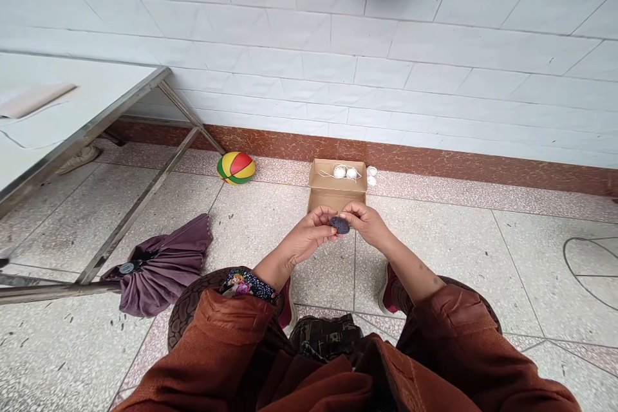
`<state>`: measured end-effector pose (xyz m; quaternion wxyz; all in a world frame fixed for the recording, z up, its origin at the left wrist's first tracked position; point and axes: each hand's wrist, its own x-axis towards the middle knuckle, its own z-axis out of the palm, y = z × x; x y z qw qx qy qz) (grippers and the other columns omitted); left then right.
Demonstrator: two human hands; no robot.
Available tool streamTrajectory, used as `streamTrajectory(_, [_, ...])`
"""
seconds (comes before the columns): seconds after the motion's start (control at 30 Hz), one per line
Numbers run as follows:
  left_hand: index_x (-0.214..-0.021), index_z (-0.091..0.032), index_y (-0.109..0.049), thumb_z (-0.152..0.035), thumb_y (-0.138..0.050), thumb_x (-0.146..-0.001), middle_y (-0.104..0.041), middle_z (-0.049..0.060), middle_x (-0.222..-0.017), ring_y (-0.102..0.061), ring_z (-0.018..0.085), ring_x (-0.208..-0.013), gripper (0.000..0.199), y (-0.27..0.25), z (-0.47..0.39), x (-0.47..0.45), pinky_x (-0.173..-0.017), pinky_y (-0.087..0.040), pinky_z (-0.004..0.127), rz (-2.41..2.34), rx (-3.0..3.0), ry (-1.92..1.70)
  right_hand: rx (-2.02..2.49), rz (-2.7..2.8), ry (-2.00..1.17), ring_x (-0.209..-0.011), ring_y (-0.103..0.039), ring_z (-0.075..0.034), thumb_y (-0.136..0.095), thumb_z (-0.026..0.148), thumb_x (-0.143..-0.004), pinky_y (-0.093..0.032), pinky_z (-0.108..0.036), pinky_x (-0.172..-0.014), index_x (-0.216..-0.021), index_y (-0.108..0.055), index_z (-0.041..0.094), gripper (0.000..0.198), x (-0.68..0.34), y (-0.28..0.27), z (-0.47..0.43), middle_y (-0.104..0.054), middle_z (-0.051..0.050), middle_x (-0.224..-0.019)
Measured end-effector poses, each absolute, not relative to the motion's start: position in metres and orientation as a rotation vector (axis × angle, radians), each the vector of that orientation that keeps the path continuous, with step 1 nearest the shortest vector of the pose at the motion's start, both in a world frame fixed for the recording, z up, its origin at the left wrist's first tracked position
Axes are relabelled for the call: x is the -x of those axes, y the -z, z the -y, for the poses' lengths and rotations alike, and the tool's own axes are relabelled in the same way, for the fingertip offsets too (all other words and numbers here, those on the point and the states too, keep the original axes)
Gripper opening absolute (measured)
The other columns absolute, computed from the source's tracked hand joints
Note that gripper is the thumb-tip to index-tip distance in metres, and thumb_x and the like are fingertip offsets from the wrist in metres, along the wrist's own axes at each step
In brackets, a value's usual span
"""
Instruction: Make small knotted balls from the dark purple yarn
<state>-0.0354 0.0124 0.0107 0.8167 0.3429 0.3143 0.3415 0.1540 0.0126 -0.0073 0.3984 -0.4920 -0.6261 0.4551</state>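
Observation:
A small dark grey-blue ball of yarn is held up between my two hands, above the floor. My left hand is closed on it, thumb and fingers gripping its left side. The fingertips of my right hand are pinched together at its upper right edge; any strand between them is too fine to make out. Just beyond the hands, an open cardboard box rests on the floor. Two white yarn balls with loose ends lie in its far part. More white balls sit beside its right side.
A yellow, red and green ball lies near the tiled wall. On the left stands a metal-framed table, with a folded purple umbrella against its lower bar. A thin wire loop is on the floor at right.

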Motion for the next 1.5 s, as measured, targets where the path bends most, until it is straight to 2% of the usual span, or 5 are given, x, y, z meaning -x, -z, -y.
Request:
streamTrajectory(0.57, [-0.091,-0.016,-0.064,-0.015,-0.077,-0.064,-0.067,0.001,-0.089,-0.060,0.012,-0.079,0.030,-0.002,-0.024,0.038,-0.077,-0.045,0.027,-0.863,-0.737,-0.985,1.083,2.044,-0.897,-0.079,-0.059,-0.016,-0.054,0.029,-0.097,-0.046,-0.028,-0.074,-0.091,-0.064,0.022,0.014,-0.144,0.000,0.006,-0.063,-0.002,-0.085])
streamTrajectory(0.8, [-0.090,-0.016,-0.064,-0.017,-0.077,-0.064,-0.065,0.000,-0.081,-0.057,0.012,-0.074,0.029,-0.004,-0.016,0.034,-0.072,-0.039,0.027,-0.850,-1.059,-0.735,1.131,1.832,-0.728,-0.080,-0.058,-0.018,-0.054,0.029,-0.096,-0.045,-0.029,-0.075,-0.086,-0.064,0.022,0.016,-0.154,-0.012,-0.007,-0.063,-0.003,-0.082])
streamTrajectory(0.97, [-0.105,-0.021,-0.060,-0.012,-0.076,-0.064,-0.065,0.000,-0.090,-0.057,0.012,-0.079,0.045,-0.010,-0.011,0.034,-0.072,-0.041,0.026,-0.664,-0.928,-0.798,1.324,1.692,-0.836,-0.068,-0.055,-0.015,-0.050,0.032,-0.096,-0.042,-0.026,-0.066,-0.084,-0.061,0.021,0.020,-0.152,0.006,-0.014,-0.061,0.000,-0.076])
streamTrajectory(1.17, [-0.097,-0.017,-0.066,-0.016,-0.078,-0.067,-0.065,0.003,-0.091,-0.059,0.013,-0.080,0.032,-0.010,-0.016,0.038,-0.077,-0.044,0.028,-0.694,-0.741,-0.912,1.338,1.816,-0.992,-0.077,-0.061,-0.017,-0.050,0.029,-0.095,-0.044,-0.026,-0.071,-0.089,-0.063,0.021,0.017,-0.140,0.027,-0.005,-0.066,0.000,-0.080])
streamTrajectory(1.5, [-0.091,-0.016,-0.064,-0.015,-0.073,-0.064,-0.065,0.000,-0.085,-0.056,0.011,-0.077,0.029,-0.002,-0.023,0.040,-0.075,-0.042,0.026,-0.898,-0.880,-0.960,1.060,2.000,-0.855,-0.079,-0.060,-0.017,-0.048,0.032,-0.099,-0.046,-0.028,-0.074,-0.088,-0.061,0.022,0.020,-0.140,-0.004,0.006,-0.063,-0.002,-0.083])
